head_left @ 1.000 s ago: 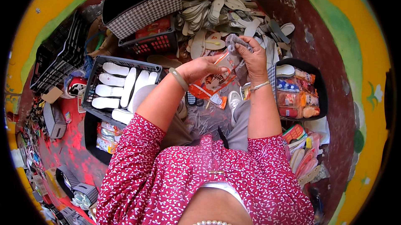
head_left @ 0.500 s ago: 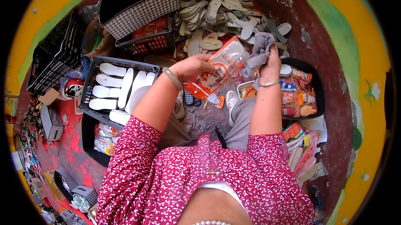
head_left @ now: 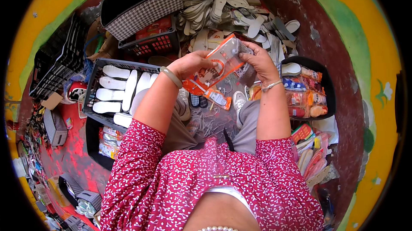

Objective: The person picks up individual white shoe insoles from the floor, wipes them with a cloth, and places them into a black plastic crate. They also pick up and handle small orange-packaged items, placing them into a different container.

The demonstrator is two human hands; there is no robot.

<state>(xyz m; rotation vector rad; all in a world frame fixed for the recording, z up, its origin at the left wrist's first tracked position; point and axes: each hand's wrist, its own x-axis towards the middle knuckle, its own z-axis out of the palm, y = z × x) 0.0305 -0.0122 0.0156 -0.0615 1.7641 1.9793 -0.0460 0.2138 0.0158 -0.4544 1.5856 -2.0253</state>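
My left hand [head_left: 195, 64] is closed on the side of a clear plastic packaging bag [head_left: 221, 66] with orange printing, its thumb lying over the front. The bag is tilted, its upper end toward my right hand. A soft grey fluffy cloth item [head_left: 246, 73] is bunched in my right hand [head_left: 261, 61], whose fingers pinch at the bag's upper right edge. Part of the grey item lies behind or within the clear plastic; I cannot tell which. Its full shape is hidden by the fingers.
A dark crate [head_left: 91, 96] of white insoles stands at the left. To the right is a black bin [head_left: 329, 102] of packaged goods. Loose insoles [head_left: 219, 8] are heaped at the back, near a houndstooth box [head_left: 146, 12]. Slippers [head_left: 315, 162] in wrapping lie lower right.
My right hand has come left and lower, bringing the grey fluffy item from beside the bag to its upper edge. My left hand with the bag has shifted slightly left.
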